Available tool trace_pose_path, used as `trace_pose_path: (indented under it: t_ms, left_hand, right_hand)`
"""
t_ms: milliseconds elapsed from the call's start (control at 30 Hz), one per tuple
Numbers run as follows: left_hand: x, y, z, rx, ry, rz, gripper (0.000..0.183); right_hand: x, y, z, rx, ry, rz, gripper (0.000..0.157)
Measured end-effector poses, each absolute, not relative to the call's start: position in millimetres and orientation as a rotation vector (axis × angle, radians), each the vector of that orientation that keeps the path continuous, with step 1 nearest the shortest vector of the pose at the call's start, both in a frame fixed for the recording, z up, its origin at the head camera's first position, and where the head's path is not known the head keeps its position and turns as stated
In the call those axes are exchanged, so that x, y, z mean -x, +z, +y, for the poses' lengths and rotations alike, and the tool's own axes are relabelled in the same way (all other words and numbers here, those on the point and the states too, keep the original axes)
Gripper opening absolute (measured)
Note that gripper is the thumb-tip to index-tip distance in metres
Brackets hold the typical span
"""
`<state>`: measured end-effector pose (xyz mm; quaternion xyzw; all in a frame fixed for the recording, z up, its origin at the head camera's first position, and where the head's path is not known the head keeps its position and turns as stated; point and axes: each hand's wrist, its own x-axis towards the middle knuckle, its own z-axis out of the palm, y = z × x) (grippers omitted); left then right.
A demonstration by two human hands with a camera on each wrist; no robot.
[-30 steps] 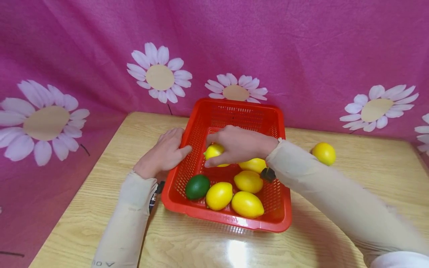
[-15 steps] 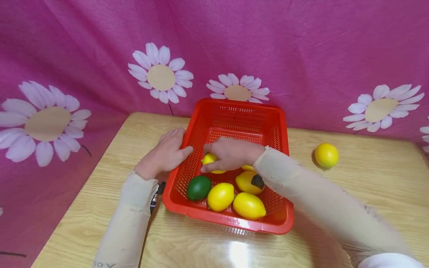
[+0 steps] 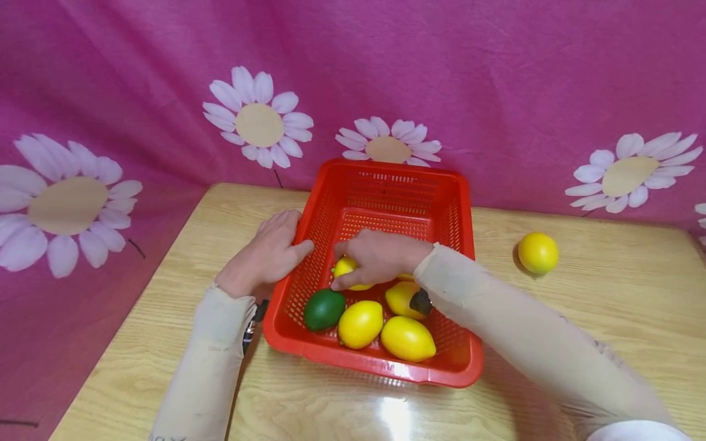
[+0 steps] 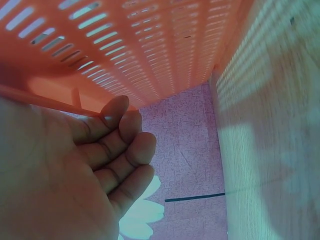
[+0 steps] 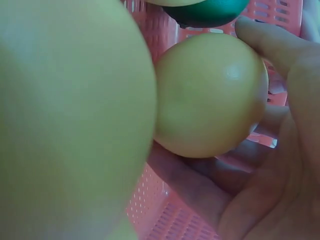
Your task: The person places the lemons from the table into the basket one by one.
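In the head view a red perforated plastic basket [image 3: 375, 367] stands on the table with several yellow lemons and one dark green, lemon-shaped fruit [image 3: 324, 309] inside. My right hand [image 3: 380, 254] reaches into it, thumb and fingers curled round a lemon [image 3: 344, 267] just behind the green fruit. In the right wrist view that lemon [image 5: 210, 95] lies between thumb and fingers, with another yellow fruit [image 5: 70, 120] large and close to the camera. My left hand [image 3: 270, 251] grips the basket's left rim, thumb over the top; its curled fingers [image 4: 142, 147] show outside the wall.
A round yellow fruit [image 3: 538, 252] lies on the wooden table [image 3: 601, 288], right of the basket. A pink cloth [image 3: 474, 73] with white flowers hangs behind, close to the basket's far end. Lemons [image 3: 408, 339] sit along the basket's near side.
My right hand, with the lemon, has come nearer to me and closer to the green fruit, mostly in the first half second. My left hand keeps its place on the rim.
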<state>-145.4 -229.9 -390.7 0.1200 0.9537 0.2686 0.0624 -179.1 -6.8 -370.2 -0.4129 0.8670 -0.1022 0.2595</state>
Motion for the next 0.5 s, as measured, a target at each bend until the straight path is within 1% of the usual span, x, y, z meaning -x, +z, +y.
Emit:
trace_pose_path:
  t_ms: [500]
  left_hand:
    - [145.4,-391.2,-230.7,-0.350,0.792,2.880,0.040]
  right_hand:
    - [177.9,-375.7,-4.9,1.092,-0.283,2.296,0.047]
